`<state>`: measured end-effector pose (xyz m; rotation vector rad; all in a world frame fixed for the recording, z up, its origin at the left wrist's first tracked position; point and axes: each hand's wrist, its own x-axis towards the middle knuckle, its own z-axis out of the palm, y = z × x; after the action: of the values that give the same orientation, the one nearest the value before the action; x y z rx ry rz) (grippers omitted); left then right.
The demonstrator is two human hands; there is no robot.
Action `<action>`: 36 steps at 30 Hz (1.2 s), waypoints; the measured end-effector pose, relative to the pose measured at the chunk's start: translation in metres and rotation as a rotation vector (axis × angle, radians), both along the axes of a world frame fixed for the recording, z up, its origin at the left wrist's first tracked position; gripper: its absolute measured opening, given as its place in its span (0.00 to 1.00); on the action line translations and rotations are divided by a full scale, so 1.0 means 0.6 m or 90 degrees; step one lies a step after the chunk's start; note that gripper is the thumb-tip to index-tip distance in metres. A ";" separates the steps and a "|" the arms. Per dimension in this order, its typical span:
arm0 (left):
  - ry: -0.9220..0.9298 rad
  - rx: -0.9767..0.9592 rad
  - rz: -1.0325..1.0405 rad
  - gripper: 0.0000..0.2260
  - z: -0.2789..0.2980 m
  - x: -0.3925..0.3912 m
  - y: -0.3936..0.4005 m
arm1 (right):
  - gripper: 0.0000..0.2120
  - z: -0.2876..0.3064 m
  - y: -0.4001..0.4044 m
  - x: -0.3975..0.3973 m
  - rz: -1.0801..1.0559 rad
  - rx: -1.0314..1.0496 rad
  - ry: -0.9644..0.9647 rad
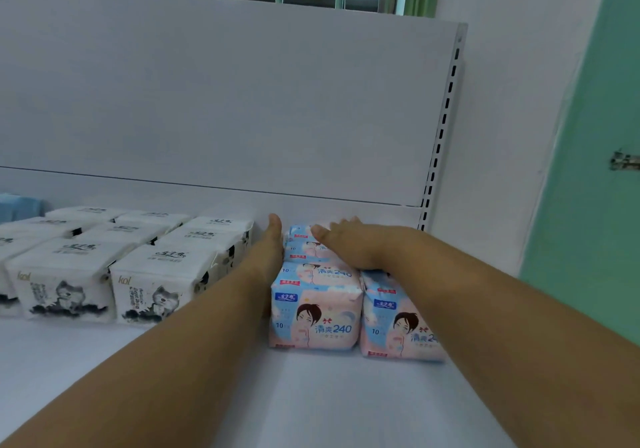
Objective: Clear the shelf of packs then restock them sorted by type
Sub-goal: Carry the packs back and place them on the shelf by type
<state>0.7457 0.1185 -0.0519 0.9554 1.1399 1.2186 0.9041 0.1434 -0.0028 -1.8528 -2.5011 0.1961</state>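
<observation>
**Soft packs, squared up by flat hands**

Packs of two kinds sit on the white shelf (311, 395), already grouped by type. The white packs (166, 274) with a dog printed on the front fill the left part in rows running back toward the rear panel. The pink-and-blue packs (315, 305) stand toward the right end, near the slotted upright (438, 143), at least two rows deep, with two at the front touching side by side.

The left hand (268, 250) is flat and on edge in the gap between the two groups, its fingers straight against the left side of the pink-and-blue block; it holds nothing. The right hand (349, 245) lies palm down over the rear packs with fingers extended, thumb pointing left; it appears to press rather than clutch, though its fingertips are hidden behind the hand.

These packs look light and soft: thin plastic film over padded contents, with rounded corners and wrinkled seams. The film is probably slick, so a pinch at a seam could slip or crumple the wrapper. A better hold is likely across the broad faces, palm on each side, squeezing gently, or pushing the whole block with flat hands as now. Nothing looks fragile, but pressing hard from above would dent them and tilt the row.
</observation>
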 end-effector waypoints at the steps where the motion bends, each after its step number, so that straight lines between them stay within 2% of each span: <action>1: -0.001 -0.003 0.000 0.24 0.001 0.001 -0.003 | 0.39 0.000 0.004 0.010 -0.022 0.002 -0.010; 7: -0.010 -0.024 -0.045 0.27 0.009 0.007 -0.005 | 0.46 -0.018 0.012 0.020 -0.050 -0.006 0.033; 15: 0.006 -0.024 -0.017 0.24 0.018 0.009 -0.023 | 0.36 0.002 -0.014 0.035 -0.049 -0.001 0.064; 17: 0.021 -0.032 -0.011 0.21 0.025 0.012 -0.038 | 0.35 0.016 -0.025 0.054 -0.038 0.024 0.036; 18: 0.057 -0.025 0.002 0.20 0.030 0.012 -0.042 | 0.34 0.022 -0.031 0.064 -0.028 0.040 0.011; 21: 0.442 0.080 0.029 0.26 0.051 0.013 -0.050 | 0.33 0.029 -0.053 0.093 -0.031 0.049 -0.017; 25: 0.773 0.183 -0.098 0.26 0.091 0.034 -0.062 | 0.31 0.025 -0.079 0.120 -0.031 0.033 -0.065; 28: 0.995 0.201 -0.176 0.27 0.099 0.053 -0.041 | 0.29 0.019 -0.078 0.125 -0.046 0.024 -0.080; 31: 1.138 0.185 -0.266 0.29 0.081 0.064 -0.009 | 0.27 0.016 -0.073 0.118 -0.057 0.005 -0.079; 34: 1.203 0.156 -0.306 0.42 0.064 0.061 0.015 | 0.27 0.008 -0.068 0.107 -0.041 -0.015 -0.037; 36: 1.200 0.147 -0.301 0.36 0.062 0.063 0.018 | 0.27 0.005 -0.066 0.104 -0.028 -0.011 -0.020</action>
<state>0.7836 0.1296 -0.0147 2.5089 1.8791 -0.3235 0.9663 0.1035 0.0003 -1.9296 -2.4843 0.1913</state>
